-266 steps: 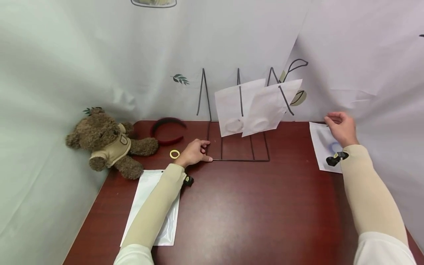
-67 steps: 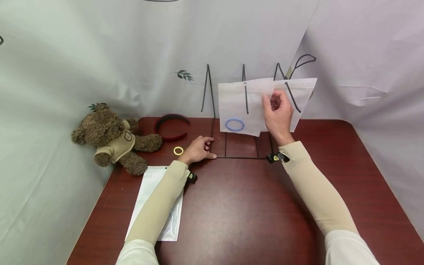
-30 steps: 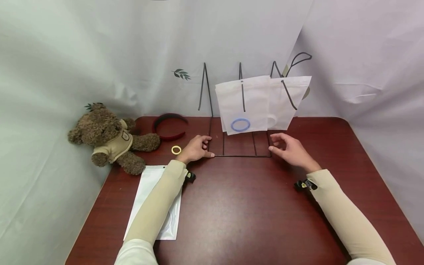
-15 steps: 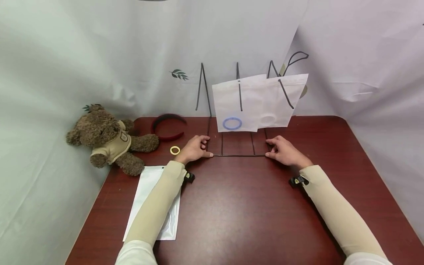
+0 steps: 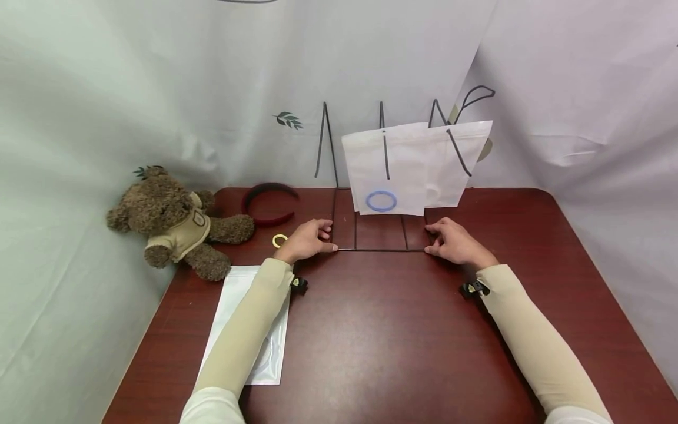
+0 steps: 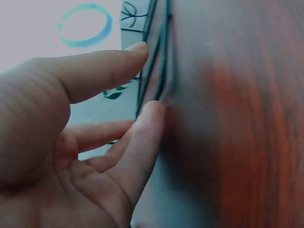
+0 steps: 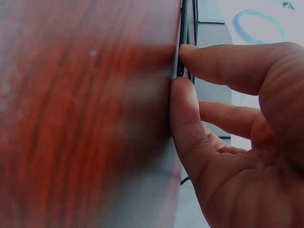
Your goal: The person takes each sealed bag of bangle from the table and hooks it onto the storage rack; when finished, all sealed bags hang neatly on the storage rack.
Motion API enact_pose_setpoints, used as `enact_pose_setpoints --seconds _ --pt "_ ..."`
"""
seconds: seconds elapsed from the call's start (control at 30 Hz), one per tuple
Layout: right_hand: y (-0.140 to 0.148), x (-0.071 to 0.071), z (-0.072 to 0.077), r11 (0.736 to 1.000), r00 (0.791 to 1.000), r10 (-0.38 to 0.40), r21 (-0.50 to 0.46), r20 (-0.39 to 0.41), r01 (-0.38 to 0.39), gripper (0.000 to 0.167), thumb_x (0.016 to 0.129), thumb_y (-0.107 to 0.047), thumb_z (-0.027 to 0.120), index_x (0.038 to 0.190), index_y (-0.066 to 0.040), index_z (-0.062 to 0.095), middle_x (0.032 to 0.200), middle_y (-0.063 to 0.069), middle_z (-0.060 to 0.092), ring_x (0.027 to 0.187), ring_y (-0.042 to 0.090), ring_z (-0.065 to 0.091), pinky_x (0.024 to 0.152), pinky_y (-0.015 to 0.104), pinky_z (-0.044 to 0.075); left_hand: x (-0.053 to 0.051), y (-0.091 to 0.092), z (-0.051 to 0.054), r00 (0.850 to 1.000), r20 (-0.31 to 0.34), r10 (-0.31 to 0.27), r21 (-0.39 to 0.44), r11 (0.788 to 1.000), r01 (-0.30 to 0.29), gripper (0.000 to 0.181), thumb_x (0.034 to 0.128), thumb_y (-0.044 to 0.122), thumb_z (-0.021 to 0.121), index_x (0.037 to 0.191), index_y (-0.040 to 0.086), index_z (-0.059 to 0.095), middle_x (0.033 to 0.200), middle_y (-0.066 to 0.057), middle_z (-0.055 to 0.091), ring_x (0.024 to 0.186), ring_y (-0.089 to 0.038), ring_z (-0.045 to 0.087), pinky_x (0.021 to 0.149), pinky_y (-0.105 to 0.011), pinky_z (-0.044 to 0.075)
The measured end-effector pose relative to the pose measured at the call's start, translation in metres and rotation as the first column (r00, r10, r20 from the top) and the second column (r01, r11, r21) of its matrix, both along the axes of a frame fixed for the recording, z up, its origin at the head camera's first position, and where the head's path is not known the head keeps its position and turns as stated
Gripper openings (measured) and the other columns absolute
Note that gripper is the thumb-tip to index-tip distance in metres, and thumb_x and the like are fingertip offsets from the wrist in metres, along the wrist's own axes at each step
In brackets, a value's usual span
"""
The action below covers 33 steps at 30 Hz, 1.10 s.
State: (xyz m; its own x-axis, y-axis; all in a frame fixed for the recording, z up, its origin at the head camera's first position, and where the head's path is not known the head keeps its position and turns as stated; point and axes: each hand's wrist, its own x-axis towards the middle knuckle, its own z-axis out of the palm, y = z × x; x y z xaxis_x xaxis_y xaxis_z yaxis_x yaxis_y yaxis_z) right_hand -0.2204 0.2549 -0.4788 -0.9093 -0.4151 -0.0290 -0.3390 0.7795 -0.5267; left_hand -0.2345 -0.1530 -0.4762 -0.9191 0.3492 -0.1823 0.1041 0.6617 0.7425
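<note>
A black wire rack with three upright hooks stands at the back of the table. My left hand holds its front left corner between thumb and finger. Opposite it, my right hand pinches the front right corner. White zip bags hang from the middle and right hooks: the front bag shows a blue ring through it, and it overlaps the right-hand bag, which has a faint pale ring shape. The left hook carries nothing. In the right wrist view, thumb and finger touch the rack's wire.
Left of the rack lie a dark red headband and a yellow ring, partly behind my left wrist. A brown teddy bear leans at the left. Another white bag lies partly under my left forearm.
The bag that lay at the right, by my right hand, is gone from there; a blue-ring bag now hangs on the middle hook. My right hand has moved to the rack's right corner.
</note>
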Motion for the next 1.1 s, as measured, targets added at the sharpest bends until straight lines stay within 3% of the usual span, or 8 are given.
enact_pose_setpoints --seconds 0.17,0.3,0.53,0.67,0.9,1.0,1.1 --pt "-0.003 -0.004 0.000 1.000 0.999 -0.023 0.009 0.030 0.023 0.056 0.091 -0.019 0.083 0.136 0.009 0.065 0.121 0.021 0.059 0.080 0.017 0.059 0.089 0.042 0.045 0.010 -0.010 0.009 0.999 0.018 -0.039 0.005 0.999 0.039 0.068 0.0946 0.025 0.080 0.153 0.003 0.053 0.142 -0.013 0.065 0.124 -0.027 0.066 0.105 -0.040 0.053" --pt "-0.003 -0.005 0.001 0.999 0.999 -0.036 -0.001 0.040 0.037 0.050 0.091 -0.019 0.084 0.131 0.008 0.068 0.127 0.022 0.059 0.079 0.017 0.058 0.090 0.042 0.045 0.021 -0.017 0.016 0.998 -0.027 -0.055 0.031 0.998 0.055 0.064 0.0972 0.029 0.077 0.152 0.004 0.056 0.141 -0.012 0.067 0.123 -0.027 0.067 0.105 -0.043 0.054" --pt "-0.002 -0.006 0.000 0.997 0.995 -0.068 -0.042 0.075 0.072 0.062 0.090 -0.025 0.087 0.139 0.006 0.065 0.118 0.017 0.060 0.076 0.011 0.064 0.090 0.041 0.048 0.055 -0.036 0.021 0.999 -0.043 -0.017 0.110 0.994 0.022 0.058 0.0998 0.030 0.074 0.150 0.006 0.058 0.138 -0.013 0.068 0.120 -0.026 0.069 0.103 -0.041 0.053" --pt "-0.002 -0.006 0.000 0.995 0.994 -0.085 -0.052 0.067 0.089 0.063 0.087 -0.026 0.089 0.138 0.005 0.067 0.111 0.015 0.062 0.078 0.012 0.064 0.090 0.041 0.049 0.080 -0.049 0.018 0.998 -0.053 0.025 0.112 0.994 -0.019 0.054 0.1006 0.030 0.074 0.147 0.004 0.060 0.139 -0.014 0.069 0.117 -0.025 0.069 0.097 -0.036 0.055" --pt "-0.005 -0.005 -0.001 0.992 0.992 -0.096 -0.073 0.081 0.102 0.065 0.087 -0.024 0.089 0.139 0.006 0.066 0.111 0.015 0.061 0.076 0.013 0.063 0.083 0.036 0.048 0.124 -0.073 0.003 0.983 -0.082 0.163 0.074 0.985 -0.157 0.048 0.0977 0.023 0.078 0.140 0.004 0.065 0.131 -0.013 0.072 0.108 -0.022 0.069 0.092 -0.035 0.058" --pt "-0.004 -0.004 0.000 0.993 0.992 -0.098 -0.065 0.081 0.103 0.064 0.087 -0.023 0.089 0.138 0.006 0.066 0.110 0.016 0.061 0.077 0.014 0.063 0.084 0.038 0.048 0.140 -0.082 0.001 0.968 -0.154 0.196 0.030 0.981 -0.194 0.046 0.0941 0.017 0.081 0.137 0.005 0.068 0.124 -0.013 0.072 0.105 -0.023 0.070 0.090 -0.035 0.059" --pt "-0.004 -0.004 0.001 0.993 0.992 -0.097 -0.054 0.077 0.101 0.062 0.086 -0.022 0.089 0.137 0.007 0.067 0.111 0.015 0.061 0.077 0.014 0.064 0.086 0.040 0.048 0.152 -0.091 0.002 0.944 -0.243 0.225 -0.033 0.970 -0.239 0.047 0.0894 0.010 0.085 0.134 0.005 0.070 0.118 -0.013 0.072 0.103 -0.024 0.068 0.086 -0.036 0.058"
